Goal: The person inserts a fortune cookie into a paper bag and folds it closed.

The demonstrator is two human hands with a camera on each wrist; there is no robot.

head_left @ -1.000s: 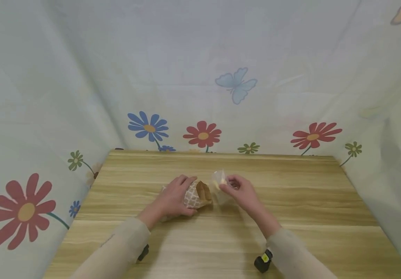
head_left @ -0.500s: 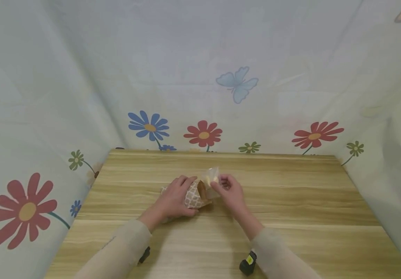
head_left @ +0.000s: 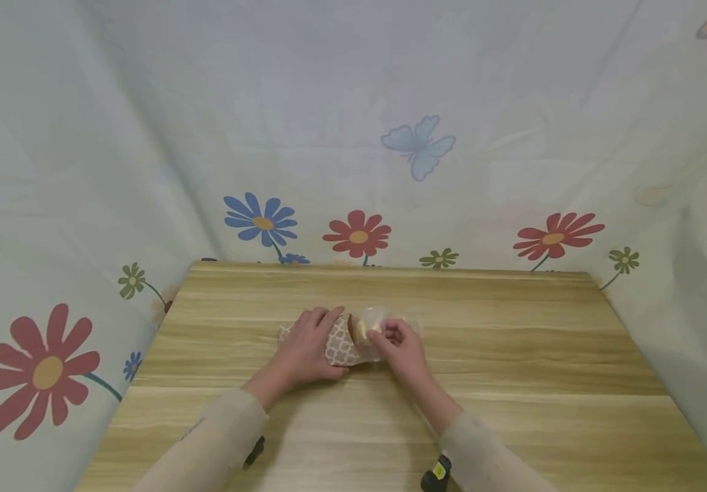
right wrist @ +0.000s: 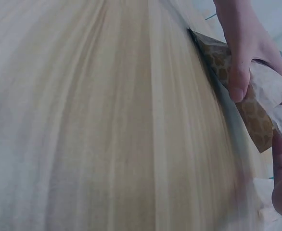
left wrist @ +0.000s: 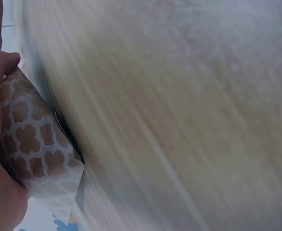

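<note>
A brown paper bag (head_left: 339,347) with a white lattice pattern lies on its side on the table, its mouth toward the right. My left hand (head_left: 309,350) grips it from above, thumb on the near side and fingers over the far side. At the mouth, my right hand (head_left: 406,352) pinches a translucent plastic packet (head_left: 370,317) with pale yellow contents. The packet's left part overlaps the bag's opening; how far inside it reaches is hidden. In the right wrist view, whitish plastic (right wrist: 268,82) bunches at the bag's mouth beside the left hand (right wrist: 244,45).
The wood-grain table (head_left: 513,342) extends around both hands. Another bit of clear plastic (head_left: 415,321) shows just beyond the right hand. A pale cloth backdrop (head_left: 482,102) with flowers and butterflies encloses the table's back and sides. Black wrist cameras hang below both sleeves.
My right hand has moved left with the plastic packet, from apart from the bag to its mouth, then lowered slightly. The left hand has stayed on the bag.
</note>
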